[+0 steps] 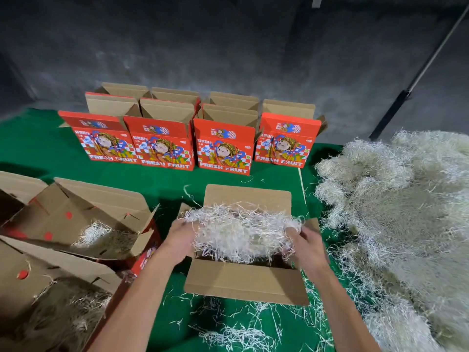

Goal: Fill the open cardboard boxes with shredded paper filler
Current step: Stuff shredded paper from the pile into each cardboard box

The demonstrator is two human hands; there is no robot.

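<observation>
At lower centre, the left hand (181,241) and right hand (308,246) each grasped an end of a shredded paper wad (243,233) over the open cardboard box (247,282). It likely needed pressing evenly into the corners. The loose filler heap (396,212) lay right; unfilled fruit boxes (162,146) stood upper centre.

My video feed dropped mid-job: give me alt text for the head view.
Both hands, left hand and right hand, hold a wad of shredded paper over an open cardboard box on green cloth. A large filler pile lies right, two filled boxes left, upright red boxes behind.
</observation>
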